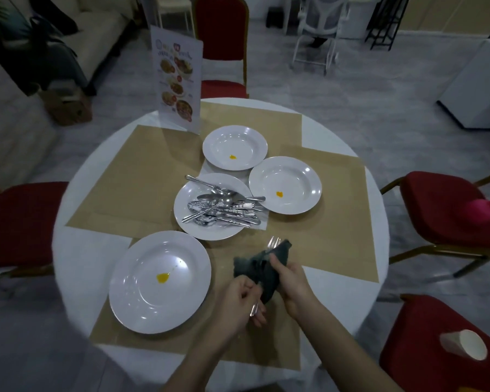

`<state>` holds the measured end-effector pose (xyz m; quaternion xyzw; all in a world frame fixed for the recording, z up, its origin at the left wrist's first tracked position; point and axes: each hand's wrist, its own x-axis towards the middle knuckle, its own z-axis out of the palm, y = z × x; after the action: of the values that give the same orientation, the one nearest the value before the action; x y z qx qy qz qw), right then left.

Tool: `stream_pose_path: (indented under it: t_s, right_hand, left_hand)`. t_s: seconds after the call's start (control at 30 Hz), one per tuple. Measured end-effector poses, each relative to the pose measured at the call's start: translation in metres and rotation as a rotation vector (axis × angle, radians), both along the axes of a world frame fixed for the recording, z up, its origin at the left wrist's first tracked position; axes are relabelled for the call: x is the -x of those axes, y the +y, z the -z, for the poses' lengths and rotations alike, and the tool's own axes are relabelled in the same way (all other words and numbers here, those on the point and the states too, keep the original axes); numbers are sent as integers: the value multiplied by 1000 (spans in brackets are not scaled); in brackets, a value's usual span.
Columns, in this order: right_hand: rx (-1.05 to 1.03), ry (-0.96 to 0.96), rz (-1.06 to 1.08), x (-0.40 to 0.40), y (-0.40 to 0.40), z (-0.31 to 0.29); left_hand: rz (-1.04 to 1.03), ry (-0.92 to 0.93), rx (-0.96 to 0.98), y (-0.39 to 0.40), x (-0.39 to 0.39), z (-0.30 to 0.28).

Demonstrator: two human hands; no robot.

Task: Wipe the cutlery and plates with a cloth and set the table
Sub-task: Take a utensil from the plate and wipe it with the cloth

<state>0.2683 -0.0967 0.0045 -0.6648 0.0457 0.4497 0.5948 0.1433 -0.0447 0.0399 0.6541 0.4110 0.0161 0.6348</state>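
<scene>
My left hand (242, 302) grips the handle end of a fork (272, 242) whose tines stick out beyond a dark grey cloth (259, 271). My right hand (290, 281) holds the cloth wrapped round the fork's shaft. A white plate (160, 281) with a yellow spot lies to the left of my hands. In the middle, another plate (190, 193) carries a heap of several smeared spoons and forks (224, 209). Two more white plates (234, 147) (285, 184), each with a yellow spot, lie behind it.
The round white table (77, 216) bears tan paper mats (130, 179). A standing menu card (177, 80) is at the back. Red chairs (20, 222) (441, 205) (224, 43) ring the table. A paper cup (464, 348) lies on the near right chair; a pink object (483, 210) on another.
</scene>
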Motion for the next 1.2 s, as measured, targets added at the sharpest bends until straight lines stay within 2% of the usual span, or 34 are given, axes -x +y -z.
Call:
stream_pose_path:
  t_s: [0.07, 0.13, 0.23, 0.37, 0.57, 0.73, 0.87, 0.97, 1.07, 1.2]
  right_hand:
    - [26, -13, 116, -24, 5, 1]
    - [47, -76, 129, -39, 6, 1]
    - [16, -130, 43, -31, 4, -2]
    - [-11, -65, -38, -6, 8, 1]
    - [60, -159, 134, -39, 27, -3]
    - [41, -232, 163, -48, 23, -10]
    - [11, -172, 292, -45, -1, -3]
    - [-80, -64, 73, -21, -13, 1]
    - [-139, 3, -183, 12, -16, 1]
    - [-161, -13, -120, 17, -15, -1]
  left_hand:
    - [27, -22, 22, -12, -2, -5]
    - [29, -49, 46, -21, -4, -7]
    - [-7, -41, 3, -19, -4, -7]
    - [-21, -52, -88, -7, 2, -4]
    - [32, -60, -38, -16, 13, -1]
    - [-76, -109, -55, -14, 25, 3]
    - [-192, -105, -93, -2, 33, 4]
    - [-241, -133, -92, 2, 27, 4]
    - [-132, -125, -86, -4, 15, 2]
    - [-13, -68, -120, -11, 9, 3]
